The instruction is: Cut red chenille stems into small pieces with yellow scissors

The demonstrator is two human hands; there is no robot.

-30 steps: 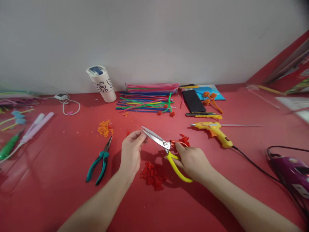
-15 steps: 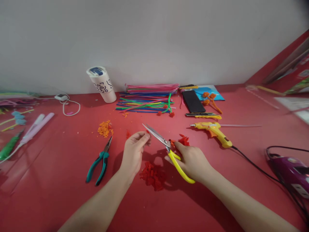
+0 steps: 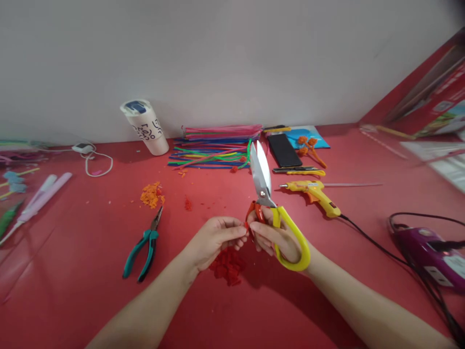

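Note:
My left hand pinches a small red piece between thumb and fingertips, above the middle of the red table. Close by on its right, my right hand holds a pair of scissors by the red and yellow handles, blades pointing up and away. The right fingertips come up against the red piece; whether they grip it too I cannot tell. Below the hands lies a pile of red cut pieces, partly hidden by the left hand. Teal-handled pliers rest to the left.
Orange clippings lie beyond the pliers. Along the wall are a white tumbler, coloured pipe cleaners and a phone. To the right lie a utility knife, a yellow glue gun and a purple power strip.
The scissors have swung from pointing left to pointing up. Both hands have come together, the left moving right and nearer with the red piece. The view has shifted slightly.

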